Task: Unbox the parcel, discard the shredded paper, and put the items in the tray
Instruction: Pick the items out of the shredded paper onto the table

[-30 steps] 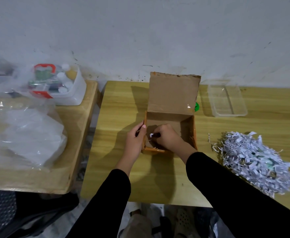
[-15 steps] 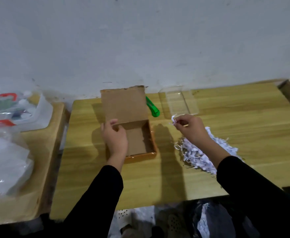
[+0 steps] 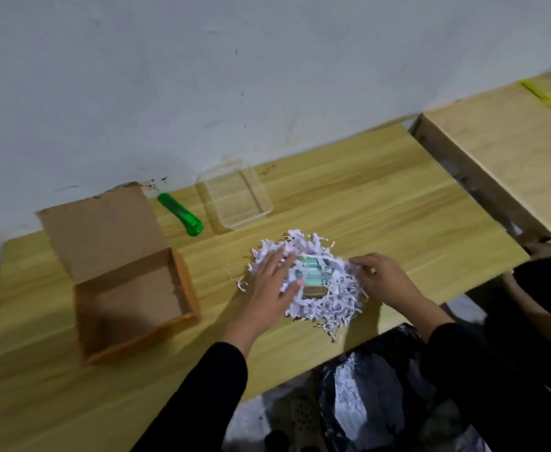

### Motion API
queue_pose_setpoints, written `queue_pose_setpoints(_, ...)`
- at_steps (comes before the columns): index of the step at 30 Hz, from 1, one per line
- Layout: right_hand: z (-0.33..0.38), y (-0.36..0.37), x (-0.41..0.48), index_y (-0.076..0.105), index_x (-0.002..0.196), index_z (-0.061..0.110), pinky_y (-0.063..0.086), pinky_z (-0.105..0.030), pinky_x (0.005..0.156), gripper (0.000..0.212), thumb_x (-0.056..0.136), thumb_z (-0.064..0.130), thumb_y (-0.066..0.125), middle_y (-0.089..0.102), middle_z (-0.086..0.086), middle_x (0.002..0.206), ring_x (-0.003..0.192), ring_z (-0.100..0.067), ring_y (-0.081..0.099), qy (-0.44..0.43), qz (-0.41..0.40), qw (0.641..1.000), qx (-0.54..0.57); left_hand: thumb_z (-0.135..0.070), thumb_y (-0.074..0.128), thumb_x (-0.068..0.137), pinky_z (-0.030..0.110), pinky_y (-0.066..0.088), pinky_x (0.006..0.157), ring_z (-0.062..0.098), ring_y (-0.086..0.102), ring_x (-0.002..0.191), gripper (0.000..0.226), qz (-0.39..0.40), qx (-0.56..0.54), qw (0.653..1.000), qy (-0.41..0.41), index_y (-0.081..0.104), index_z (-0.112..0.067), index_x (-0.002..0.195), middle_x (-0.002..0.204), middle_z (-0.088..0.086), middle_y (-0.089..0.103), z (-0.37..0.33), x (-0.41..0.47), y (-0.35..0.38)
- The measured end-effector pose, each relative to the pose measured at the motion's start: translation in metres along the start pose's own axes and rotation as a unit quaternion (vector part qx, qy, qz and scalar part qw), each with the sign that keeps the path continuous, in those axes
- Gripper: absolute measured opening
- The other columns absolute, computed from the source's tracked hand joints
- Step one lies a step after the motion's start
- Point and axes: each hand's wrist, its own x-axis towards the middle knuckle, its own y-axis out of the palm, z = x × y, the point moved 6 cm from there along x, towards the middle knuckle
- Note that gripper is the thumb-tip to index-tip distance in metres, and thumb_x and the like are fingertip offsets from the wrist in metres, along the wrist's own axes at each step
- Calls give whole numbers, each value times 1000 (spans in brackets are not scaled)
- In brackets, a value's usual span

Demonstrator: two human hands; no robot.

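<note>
An open cardboard box (image 3: 130, 288) stands on the wooden table at the left, its lid up and its inside bare. To its right lies a heap of white shredded paper (image 3: 326, 305) with teal items (image 3: 311, 272) and a small brown item (image 3: 315, 292) showing in the middle. My left hand (image 3: 272, 285) lies flat on the heap's left side with straight fingers. My right hand (image 3: 380, 275) touches the heap's right side, fingertips pinching shreds. A clear plastic tray (image 3: 235, 197) sits behind the heap near the wall.
A green utility knife (image 3: 179, 214) lies between the box and the tray. A black bag (image 3: 365, 396) holding shredded paper hangs below the table's front edge. A second table (image 3: 502, 164) stands at the right, with another person's hands (image 3: 541, 249) at its near corner.
My left hand left the box and came onto the paper heap. My right hand dropped onto the heap's right side. The view swung right and the teal items now show.
</note>
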Motion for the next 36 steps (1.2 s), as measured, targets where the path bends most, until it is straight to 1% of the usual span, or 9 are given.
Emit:
queue_pose_setpoints(4, 10, -17, 1, 66, 108, 6, 35, -14, 73, 24, 85, 3, 58, 62, -13, 110, 93, -24, 59, -18, -82, 996, 24, -28, 39, 99, 34, 10, 118, 13, 9, 145, 52, -83, 1, 995, -56, 19, -28, 147, 158, -9, 11, 21, -4, -24)
queue_pose_setpoints(7, 57, -1, 2, 62, 114, 14, 35, -9, 85, 26, 90, 11, 53, 56, 4, 115, 101, -9, 49, -87, -41, 993, 68, -8, 45, 95, 30, 20, 115, 15, 26, 140, 47, -191, -5, 981, -29, 40, -18, 140, 151, -2, 33, 9, -6, -37)
queue_pose_setpoints(10, 84, 29, 2, 59, 119, 15, 40, -27, 98, 29, 92, 15, 51, 57, 0, 120, 109, -14, 50, -182, 45, 981, 48, -4, 43, 95, 37, 22, 117, 6, 26, 136, 45, -120, -40, 992, 10, 45, -19, 137, 147, -3, 40, -6, -3, -16)
queue_pose_setpoints(13, 62, 33, 8, 51, 130, 15, 34, -29, 105, 36, 95, 23, 47, 50, -3, 133, 119, -16, 46, -125, 66, 989, 38, -27, 36, 100, 32, 17, 119, 3, 17, 142, 44, -79, -28, 996, -17, 33, -30, 144, 153, -13, 27, 16, -8, -3)
queue_pose_setpoints(17, 21, 13, 10, 54, 126, 12, 39, -26, 91, 33, 95, 18, 45, 54, -7, 130, 103, -18, 52, -75, 59, 995, 18, -28, 41, 98, 32, 17, 117, 12, 19, 143, 47, -88, 25, 993, -81, 32, -25, 144, 154, -6, 27, 61, -16, -9)
queue_pose_setpoints(20, 4, -6, 15, 63, 115, 5, 37, -22, 79, 29, 89, 2, 51, 62, -15, 115, 90, -23, 55, -51, -15, 998, 16, -4, 46, 92, 36, 26, 114, 24, 32, 138, 46, -186, -4, 976, -116, 46, -16, 137, 146, 6, 41, 62, -21, -24)
queue_pose_setpoints(23, 29, -11, 17, 64, 109, 6, 38, -26, 85, 23, 89, 7, 55, 62, -12, 111, 101, -26, 56, -95, -53, 993, 37, 3, 42, 88, 33, 32, 109, 21, 39, 131, 43, -285, -52, 953, -91, 54, -10, 128, 137, 7, 47, 32, -25, -39)
queue_pose_setpoints(28, 81, 29, 8, 59, 118, 10, 37, -26, 96, 28, 91, 14, 52, 58, -7, 117, 109, -18, 50, -223, 60, 972, 37, -25, 32, 101, 27, 17, 116, -1, 17, 139, 44, -70, -47, 996, -19, 31, -27, 144, 152, -15, 25, 3, -12, 1)
queue_pose_setpoints(36, 48, 15, 12, 57, 123, 9, 42, -30, 92, 33, 91, 16, 54, 58, -8, 122, 109, -22, 52, -132, 21, 991, -6, -32, 26, 101, 33, 10, 120, 11, 13, 145, 49, -37, 36, 993, -108, 18, -23, 149, 157, -7, 14, 56, -36, 4)
